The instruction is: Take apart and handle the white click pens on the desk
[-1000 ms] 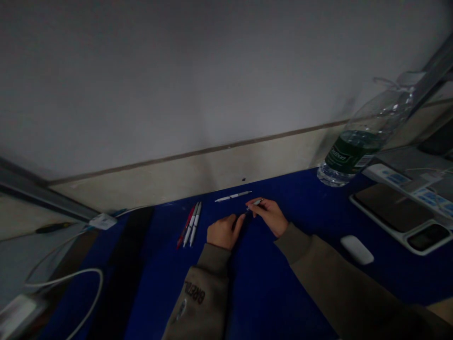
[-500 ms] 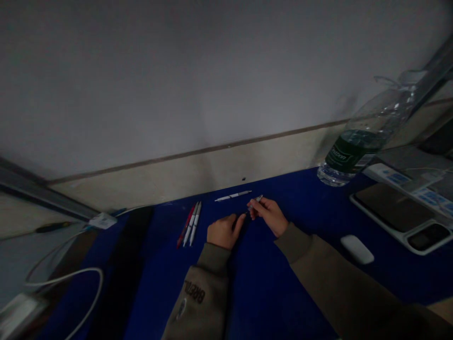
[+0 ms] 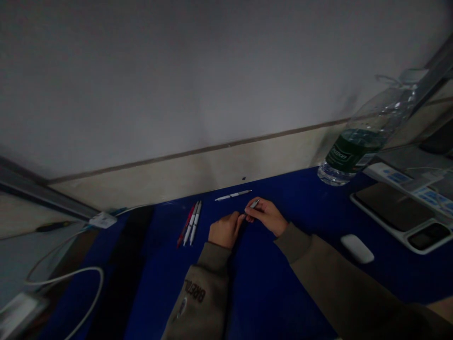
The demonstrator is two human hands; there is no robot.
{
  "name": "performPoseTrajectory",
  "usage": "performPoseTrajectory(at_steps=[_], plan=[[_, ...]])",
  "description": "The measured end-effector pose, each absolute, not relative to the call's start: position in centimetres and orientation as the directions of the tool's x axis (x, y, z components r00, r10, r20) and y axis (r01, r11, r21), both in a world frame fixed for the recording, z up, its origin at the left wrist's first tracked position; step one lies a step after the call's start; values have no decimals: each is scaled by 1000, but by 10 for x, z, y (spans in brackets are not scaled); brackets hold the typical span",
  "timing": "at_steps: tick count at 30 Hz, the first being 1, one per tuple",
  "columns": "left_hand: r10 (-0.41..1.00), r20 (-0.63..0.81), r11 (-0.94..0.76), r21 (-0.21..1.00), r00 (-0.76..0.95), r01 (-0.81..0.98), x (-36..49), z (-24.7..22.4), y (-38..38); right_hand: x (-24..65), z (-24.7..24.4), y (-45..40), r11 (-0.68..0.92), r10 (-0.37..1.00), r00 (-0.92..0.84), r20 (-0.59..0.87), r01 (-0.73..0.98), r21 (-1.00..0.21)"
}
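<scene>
My right hand (image 3: 267, 216) is closed in a pinch on a pen (image 3: 255, 203), whose grey end sticks out above the fingertips. Its lower part is covered by my fingers. Close against it, my left hand (image 3: 223, 230) is closed too, thumb and forefinger meeting at the pen's lower end. What sits between those left fingers is too small and dark to make out. Beyond both hands a white and grey pen (image 3: 233, 195) lies on the blue tabletop (image 3: 269, 283). Left of my left hand, a red pen (image 3: 186, 225) lies beside two white and grey pens (image 3: 193, 224).
A large water bottle (image 3: 357, 146) with a green label stands at the back right. Near it lie a digital scale (image 3: 396, 208) and a white rounded object (image 3: 357, 249). A white cable (image 3: 101, 283) loops at the left. A wall (image 3: 219, 85) rises behind the table.
My two hands have come together; the left fingers now meet the lower end of the pen in my right hand. The pen has shifted slightly down and left. Lying pens are unmoved.
</scene>
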State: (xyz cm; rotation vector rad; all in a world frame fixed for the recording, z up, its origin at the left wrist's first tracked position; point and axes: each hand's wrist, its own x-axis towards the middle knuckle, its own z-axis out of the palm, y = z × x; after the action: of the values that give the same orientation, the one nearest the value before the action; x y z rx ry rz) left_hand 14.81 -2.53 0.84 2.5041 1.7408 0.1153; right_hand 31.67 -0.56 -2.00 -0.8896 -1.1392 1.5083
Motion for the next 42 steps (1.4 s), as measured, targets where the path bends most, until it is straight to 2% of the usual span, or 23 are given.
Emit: performPoseTrajectory(at_steps=[6, 14, 22, 30, 37, 42], plan=[[915, -13, -400, 103, 403, 911, 151, 7, -25, 318, -18, -8, -19, 962, -272, 22, -147, -989], [919, 7, -388, 174, 393, 905, 152, 4, -26, 318, -15, -13, 98, 951, -301, 63, 103, -990], [934, 0, -350, 219, 358, 911, 150, 3, -24, 316, -18, -11, 60, 960, -276, 58, 0, -998], [923, -28, -370, 209, 384, 905, 149, 4, -22, 316, -17, -11, 45, 963, -268, 43, 1, -999], [916, 1, -396, 160, 401, 904, 150, 5, -26, 316, -14, -14, 128, 969, -232, 91, 151, -980], [931, 45, -365, 187, 363, 912, 148, 1, -23, 315, -17, -13, 100, 976, -198, 97, 6, -995]])
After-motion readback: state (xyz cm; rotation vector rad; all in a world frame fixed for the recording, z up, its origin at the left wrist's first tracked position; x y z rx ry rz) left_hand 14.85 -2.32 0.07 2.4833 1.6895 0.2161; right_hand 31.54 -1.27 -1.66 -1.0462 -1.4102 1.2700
